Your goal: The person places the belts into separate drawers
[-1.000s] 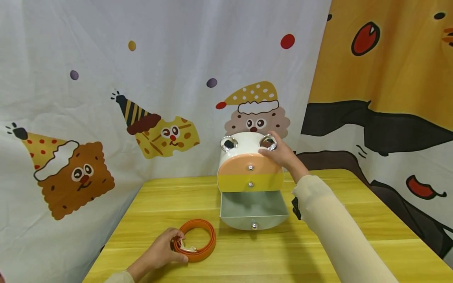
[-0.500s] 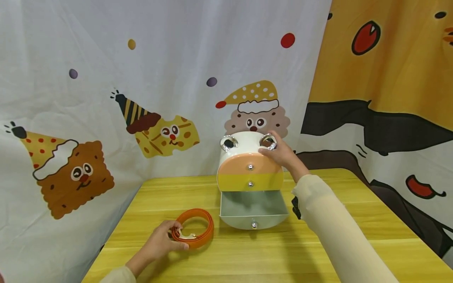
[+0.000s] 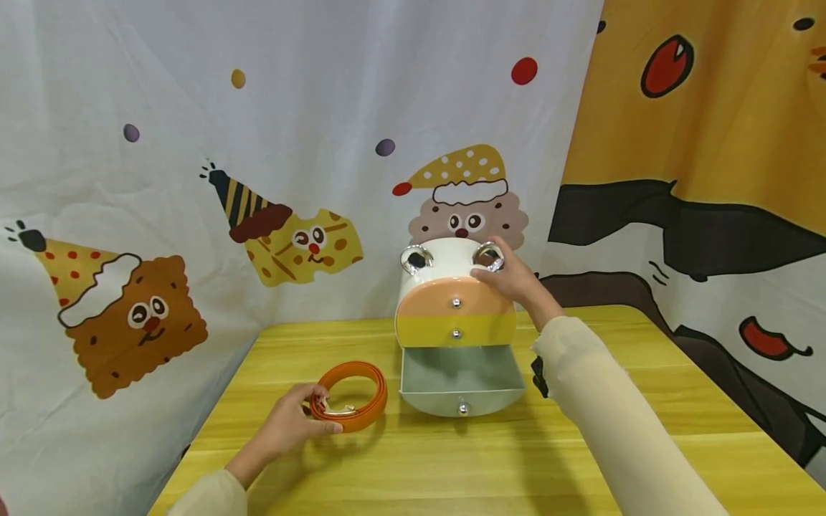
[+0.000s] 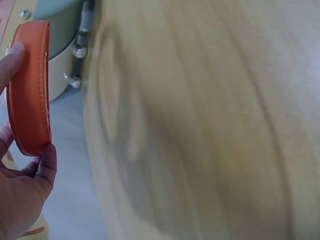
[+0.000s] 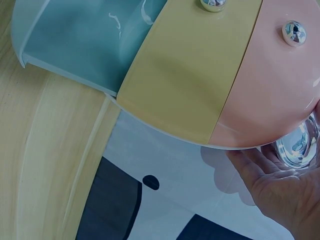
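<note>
My left hand point(image 3: 289, 424) pinches a coiled orange belt point(image 3: 371, 414) with a gold-coloured buckle, thumb on the near side and fingers on the far side. The belt hangs above the table, its shadow visible on the wood in the left wrist view. A small rounded drawer box point(image 3: 426, 295), white on top with orange and yellow fronts, stands at the back. Its bottom green drawer point(image 3: 422, 401) is pulled out, with nothing visible inside. My right hand point(image 3: 513, 278) holds the box's top right side, around the shiny silver ring point(image 5: 295, 147).
The yellow wood-grain table point(image 3: 452, 466) spreads beneath both hands. Behind it hangs a white curtain point(image 3: 310, 107) with cartoon prints. A small dark object point(image 3: 540, 376) shows beside the right sleeve, partly hidden.
My left hand has raised the coiled belt and moved it slightly away from me, toward the box's level. The right hand and the pulled-out drawer stay as they were.
</note>
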